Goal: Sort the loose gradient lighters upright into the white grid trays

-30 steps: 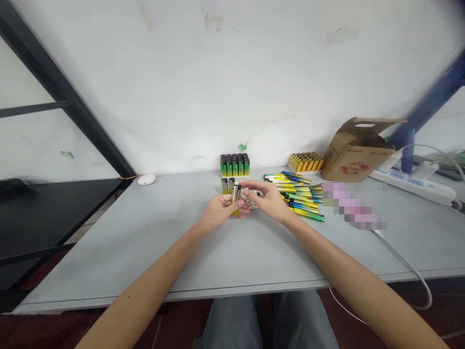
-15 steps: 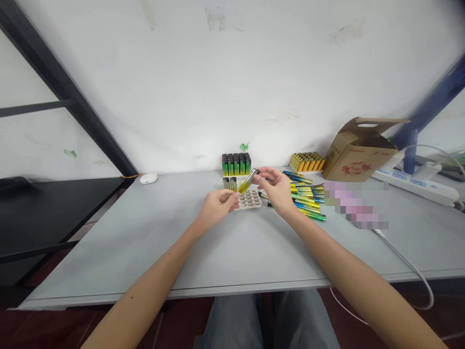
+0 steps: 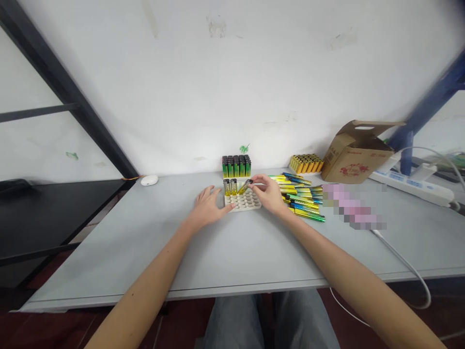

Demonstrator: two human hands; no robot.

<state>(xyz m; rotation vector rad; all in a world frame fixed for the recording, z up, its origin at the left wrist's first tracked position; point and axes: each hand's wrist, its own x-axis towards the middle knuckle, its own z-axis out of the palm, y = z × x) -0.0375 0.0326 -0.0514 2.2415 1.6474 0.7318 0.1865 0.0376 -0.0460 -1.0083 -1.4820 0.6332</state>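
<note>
My right hand (image 3: 269, 194) pinches the black top of a yellow lighter (image 3: 244, 188), which leans over a white tray (image 3: 242, 208) with rows of holes. Two upright lighters (image 3: 230, 187) fill holes at the tray's back left corner. My left hand (image 3: 209, 207) is open at the tray's left side, fingers spread, the thumb at its front left edge. Behind stands a full block of green lighters (image 3: 236, 167) with black tops. To the right of my right hand lies a loose pile of shiny yellow, green and blue lighters (image 3: 303, 196).
Farther right are a tray of yellow-orange lighters (image 3: 307, 164), an open cardboard box (image 3: 358, 157) and a white power strip (image 3: 417, 186). A pixelated pink item (image 3: 354, 206) with a white cable lies near the pile. A small white case (image 3: 149, 180) sits at the back left.
The lighter has moved from between both hands down to the tray, now in my right hand only. My left hand has let go, opened and shifted to the tray's left side.
</note>
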